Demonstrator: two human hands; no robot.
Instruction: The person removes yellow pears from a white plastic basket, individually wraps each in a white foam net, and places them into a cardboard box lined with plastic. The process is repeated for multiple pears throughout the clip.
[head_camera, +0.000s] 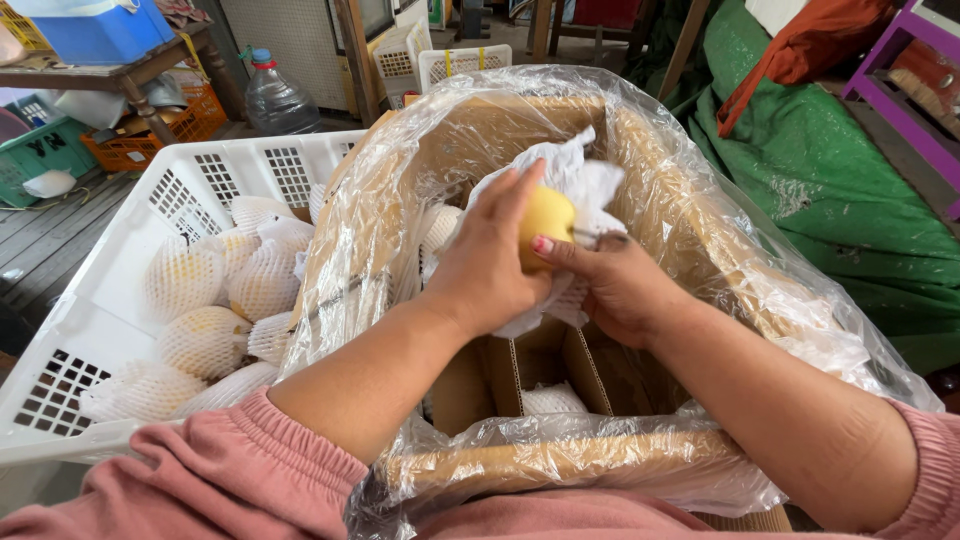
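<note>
Yellow fruit (545, 215), round and smooth-skinned, sits between both hands above the open cardboard box (640, 150). White paper (575, 175) is crumpled behind and under the fruit, fanning out above it and trailing below the palms.

Left hand (485, 265): fingers pressed together and curved over the left face of the fruit, back of the hand toward the camera, thumb side hidden. Right hand (615, 285): thumb laid flat against the lower right of the fruit, its nail painted pink; the other fingers are curled under the paper and cannot be made out singly. Both hands grip fruit and paper together. Pink sleeves (200, 470) are pushed up on both forearms.

Box is lined with a clear plastic bag (740, 270) folded out over all four rims. Inside are cardboard dividers (590, 365); one compartment near the person holds a fruit in white foam net (550, 400), and more netted fruit show against the far left wall, behind the left hand.

White plastic crate (120, 300) touches the box on its left side and holds a heap of netted fruit (205, 340), yellow skin visible through the mesh.

Background: green tarpaulin (820, 200) to the right, a clear water bottle (278, 100) on the floor behind the crate, an orange basket (165, 135) and a green crate (40, 155) at far left.
</note>
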